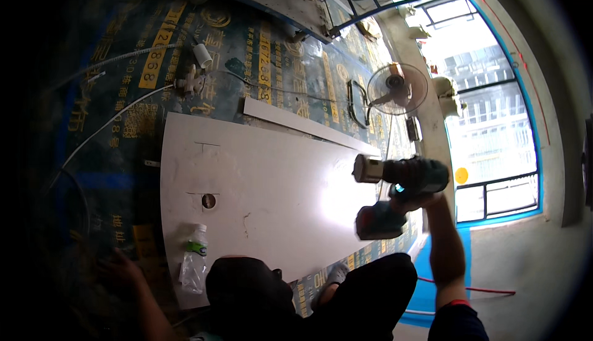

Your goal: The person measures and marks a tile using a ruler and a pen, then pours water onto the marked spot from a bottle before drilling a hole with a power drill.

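Observation:
My right hand [421, 201] grips a cordless drill [415, 177], raised above the right end of a white board [278, 174]. A hole saw [369, 168] is fitted at the drill's front and points left, and its battery hangs below. The board lies on the covered floor; near its left end it has a round hole [209, 201] with thin marked lines close by. Beside the board's left edge, in shadow, my left hand [120, 271] reaches low with its fingers apart and nothing visible in it. A clear plastic bottle [195, 259] lies on the board's near left corner.
A narrow white strip [302, 125] lies along the board's far edge. Beyond stand a fan [398, 88] and a metal-framed platform [370, 4]. Cables, a white tube [202, 56] and a tap-like fitting [190, 83] lie far left. A window [491, 112] fills the right.

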Demonstrator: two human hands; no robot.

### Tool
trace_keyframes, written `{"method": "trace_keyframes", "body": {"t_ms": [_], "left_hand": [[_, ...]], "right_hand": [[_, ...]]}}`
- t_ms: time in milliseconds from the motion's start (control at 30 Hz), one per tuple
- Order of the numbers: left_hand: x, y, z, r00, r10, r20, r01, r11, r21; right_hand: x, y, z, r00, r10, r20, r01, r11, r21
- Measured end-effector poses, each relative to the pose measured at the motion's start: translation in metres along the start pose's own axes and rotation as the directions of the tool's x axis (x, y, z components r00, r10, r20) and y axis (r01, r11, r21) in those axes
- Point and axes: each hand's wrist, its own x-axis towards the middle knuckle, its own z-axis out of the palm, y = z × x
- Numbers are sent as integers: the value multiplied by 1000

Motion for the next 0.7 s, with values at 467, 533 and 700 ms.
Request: {"method": "trace_keyframes", "body": {"t_ms": [467,533,700], "left_hand": [[22,-10,-12,968,-6,250,-7,999,51],[32,-17,-37,866,-2,499,-7,1000,16],[102,-86,-142,710,290,641,11,907,-422]], "right_hand": [[-184,73,-36,536,47,843,-737,512,440],[-224,72,-15,487,-18,873,-795,406,452],[-303,71,29,537,-51,842,-843,2,537]]}}
